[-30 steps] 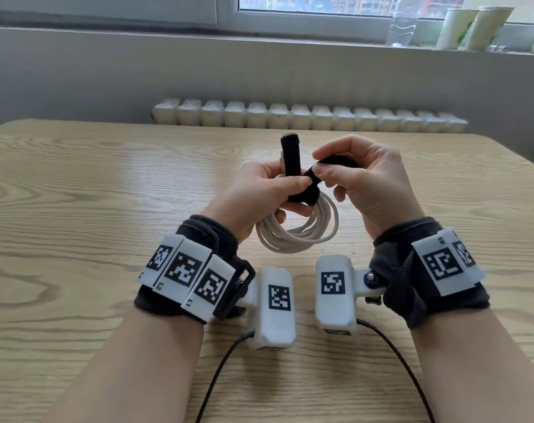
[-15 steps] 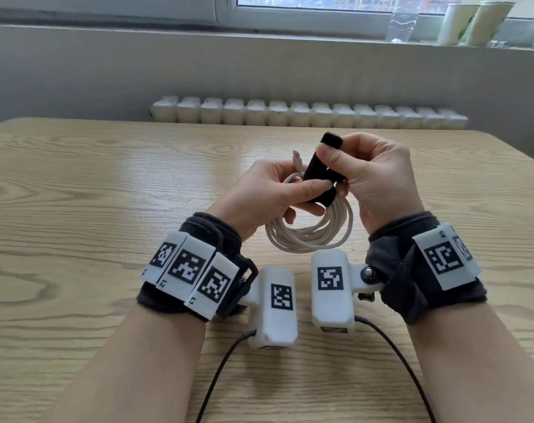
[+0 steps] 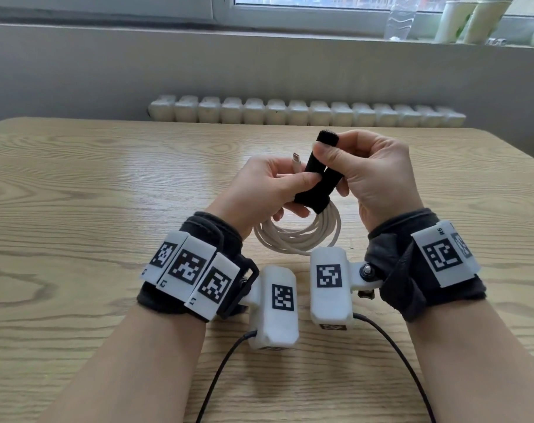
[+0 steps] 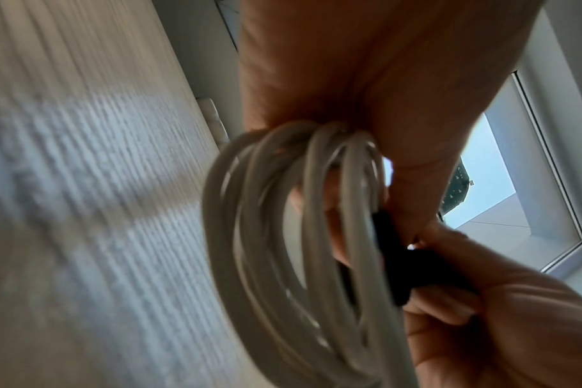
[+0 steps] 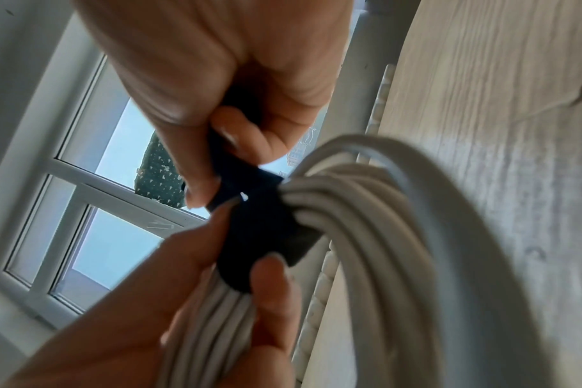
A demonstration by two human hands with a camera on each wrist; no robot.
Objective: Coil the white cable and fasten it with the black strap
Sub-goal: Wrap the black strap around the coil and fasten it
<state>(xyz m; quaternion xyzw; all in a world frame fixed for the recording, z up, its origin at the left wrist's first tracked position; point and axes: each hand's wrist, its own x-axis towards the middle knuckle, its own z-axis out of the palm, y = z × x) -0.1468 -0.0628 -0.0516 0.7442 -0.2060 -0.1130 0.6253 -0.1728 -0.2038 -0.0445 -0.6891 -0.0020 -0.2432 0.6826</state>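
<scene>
**Strap tail folded back over the coil**

Now bent down from upright a second ago, pinched by right hand (image 3: 372,175): strap (image 3: 316,184) looped round cable (image 3: 302,236). Left hand (image 3: 259,190) clamping coil and strap base, above worktop (image 3: 76,193). Probably only pressing shut left.

White cable (image 3: 302,236) coiled in loops, black strap (image 3: 316,190) wrapped around its top

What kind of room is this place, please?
Probably a home or office room: a wooden table stands by a wall with a white radiator, under a window sill holding paper cups and a plastic bottle.
</scene>
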